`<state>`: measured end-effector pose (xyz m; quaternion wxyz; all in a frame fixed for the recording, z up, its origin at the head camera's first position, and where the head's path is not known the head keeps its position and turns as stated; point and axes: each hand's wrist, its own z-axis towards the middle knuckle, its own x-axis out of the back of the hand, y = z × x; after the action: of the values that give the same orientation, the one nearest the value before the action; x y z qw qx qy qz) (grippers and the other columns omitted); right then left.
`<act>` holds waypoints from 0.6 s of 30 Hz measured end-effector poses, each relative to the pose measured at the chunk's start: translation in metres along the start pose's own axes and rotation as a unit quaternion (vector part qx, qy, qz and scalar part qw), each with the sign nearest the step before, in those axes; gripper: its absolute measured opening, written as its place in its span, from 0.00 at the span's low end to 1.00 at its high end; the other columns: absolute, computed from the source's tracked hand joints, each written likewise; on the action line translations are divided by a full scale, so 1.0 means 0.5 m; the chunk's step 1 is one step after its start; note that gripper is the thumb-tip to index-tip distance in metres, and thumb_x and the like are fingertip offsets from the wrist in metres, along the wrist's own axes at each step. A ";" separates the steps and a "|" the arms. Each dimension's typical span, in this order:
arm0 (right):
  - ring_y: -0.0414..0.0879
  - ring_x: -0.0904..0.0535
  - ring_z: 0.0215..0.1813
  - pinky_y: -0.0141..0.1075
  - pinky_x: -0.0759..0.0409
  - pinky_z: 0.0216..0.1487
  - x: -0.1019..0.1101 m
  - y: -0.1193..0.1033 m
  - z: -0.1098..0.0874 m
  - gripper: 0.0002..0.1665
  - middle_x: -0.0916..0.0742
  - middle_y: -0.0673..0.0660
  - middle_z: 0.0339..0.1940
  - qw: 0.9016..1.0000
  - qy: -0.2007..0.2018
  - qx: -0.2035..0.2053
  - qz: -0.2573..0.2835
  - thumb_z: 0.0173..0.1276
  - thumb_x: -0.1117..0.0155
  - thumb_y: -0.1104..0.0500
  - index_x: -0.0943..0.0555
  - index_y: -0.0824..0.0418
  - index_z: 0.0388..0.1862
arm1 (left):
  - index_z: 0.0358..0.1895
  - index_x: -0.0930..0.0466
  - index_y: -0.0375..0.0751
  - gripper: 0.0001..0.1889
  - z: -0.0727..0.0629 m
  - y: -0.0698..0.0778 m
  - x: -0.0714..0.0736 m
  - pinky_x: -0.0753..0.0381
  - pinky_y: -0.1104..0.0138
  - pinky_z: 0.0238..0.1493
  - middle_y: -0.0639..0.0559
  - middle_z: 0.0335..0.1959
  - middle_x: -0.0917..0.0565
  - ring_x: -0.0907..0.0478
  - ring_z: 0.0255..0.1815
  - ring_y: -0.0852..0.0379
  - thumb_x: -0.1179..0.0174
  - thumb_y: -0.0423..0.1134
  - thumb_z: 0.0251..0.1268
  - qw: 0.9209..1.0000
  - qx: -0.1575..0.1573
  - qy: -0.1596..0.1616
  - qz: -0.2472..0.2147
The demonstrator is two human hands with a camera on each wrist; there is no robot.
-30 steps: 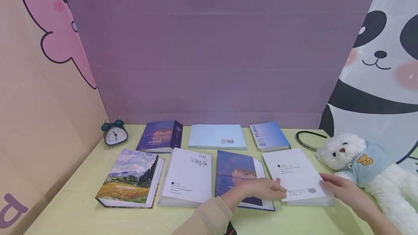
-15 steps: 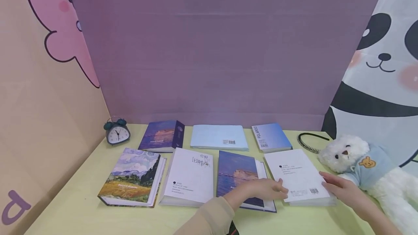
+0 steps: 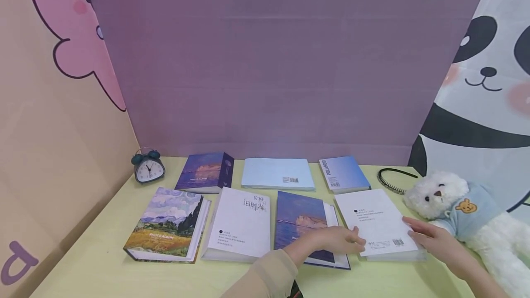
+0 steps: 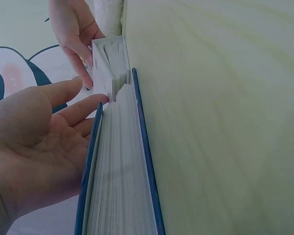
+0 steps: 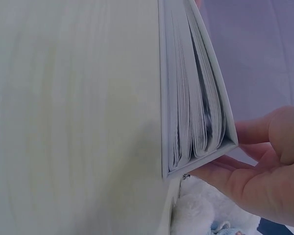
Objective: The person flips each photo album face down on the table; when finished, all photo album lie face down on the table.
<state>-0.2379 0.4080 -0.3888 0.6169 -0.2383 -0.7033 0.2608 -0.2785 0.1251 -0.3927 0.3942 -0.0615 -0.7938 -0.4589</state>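
The white book (image 3: 378, 224) lies flat at the lower right of the head view, back cover up with a barcode near its front edge, on the pale yellow table (image 3: 103, 270). The right hand (image 3: 432, 240) rests against its right edge with straight fingers; the right wrist view shows fingertips (image 5: 220, 171) touching the corner of the cover, not curled round it. The left hand (image 3: 331, 239) lies relaxed and flat at the book's left edge, fingers straight, over the blue painted album (image 3: 300, 222) just beside it; in the left wrist view its fingertips (image 4: 90, 105) reach the white book (image 4: 108, 63). To the right sits a white teddy bear (image 3: 459, 210), a black headband (image 3: 393, 178) behind the book. Further left lie another white book (image 3: 240, 224) and a landscape album (image 3: 165, 224). An alarm clock (image 3: 147, 167) stands at the back left.
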 end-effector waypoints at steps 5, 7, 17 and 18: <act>0.12 0.40 0.41 0.23 0.26 0.40 0.002 -0.008 0.000 0.37 0.34 0.75 0.67 1.000 0.001 -0.011 -0.008 0.73 0.49 0.47 0.41 0.72 0.69 | 0.66 0.31 0.59 0.20 -0.004 0.002 0.002 0.38 0.71 0.68 0.63 0.75 0.50 0.47 0.72 0.67 0.56 0.51 0.74 1.000 -0.002 -0.005 -0.010; 0.12 0.40 0.40 0.24 0.26 0.40 0.003 -0.011 -0.001 0.38 0.34 0.75 0.67 1.000 0.000 -0.017 -0.010 0.72 0.49 0.47 0.41 0.71 0.70 | 0.66 0.31 0.59 0.20 -0.006 0.002 0.003 0.38 0.71 0.68 0.63 0.75 0.50 0.47 0.73 0.67 0.56 0.51 0.74 1.000 -0.002 -0.007 -0.014; 0.58 0.26 0.59 0.39 0.23 0.47 0.004 -0.020 0.000 0.35 0.32 0.76 0.65 0.998 0.011 -0.012 -0.062 0.72 0.48 0.49 0.37 0.73 0.67 | 0.67 0.33 0.59 0.21 0.001 -0.002 -0.001 0.39 0.72 0.68 0.62 0.75 0.49 0.44 0.71 0.67 0.57 0.52 0.74 1.000 -0.015 0.007 0.010; 0.65 0.29 0.60 0.39 0.23 0.46 0.003 -0.024 0.000 0.33 0.31 0.77 0.64 0.997 0.018 -0.006 -0.072 0.72 0.48 0.51 0.36 0.74 0.66 | 0.67 0.33 0.59 0.21 0.002 -0.003 -0.002 0.38 0.72 0.67 0.62 0.74 0.47 0.43 0.71 0.67 0.57 0.52 0.74 1.000 -0.019 0.014 0.016</act>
<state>-0.2382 0.4003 -0.3797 0.6452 -0.1959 -0.7088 0.2070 -0.2791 0.1251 -0.3945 0.4113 -0.0754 -0.7784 -0.4683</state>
